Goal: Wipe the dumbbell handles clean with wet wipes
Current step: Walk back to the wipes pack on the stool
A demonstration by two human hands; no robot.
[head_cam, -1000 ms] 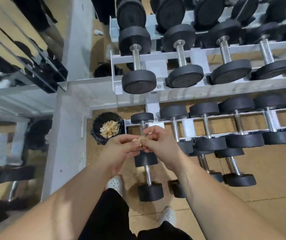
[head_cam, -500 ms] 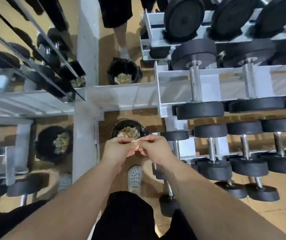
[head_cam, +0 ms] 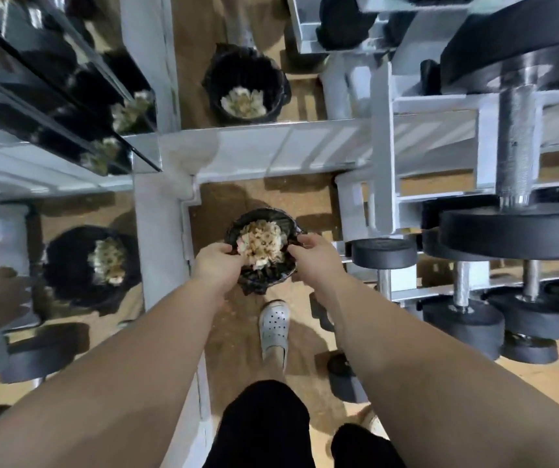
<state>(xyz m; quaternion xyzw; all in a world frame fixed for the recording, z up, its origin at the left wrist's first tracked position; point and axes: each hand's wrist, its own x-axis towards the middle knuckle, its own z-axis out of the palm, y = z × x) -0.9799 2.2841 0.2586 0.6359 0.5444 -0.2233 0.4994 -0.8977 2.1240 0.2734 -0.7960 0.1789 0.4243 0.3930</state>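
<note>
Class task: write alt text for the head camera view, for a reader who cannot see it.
Seen from above, a person's left hand and right hand reach over a black-lined bin on the floor, heaped with crumpled used wipes. A white rack of black dumbbells stands to the right; mirrors on the left reflect the bin.

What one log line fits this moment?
left hand above bin | right hand above bin | bin holds crumpled wipes | dumbbells untouched

Black bin (head_cam: pixel 264 282) on the wood floor (head_cam: pixel 234 366), mirror (head_cam: pixel 85 211) to its left, white clog (head_cam: pixel 274 327) near
</note>
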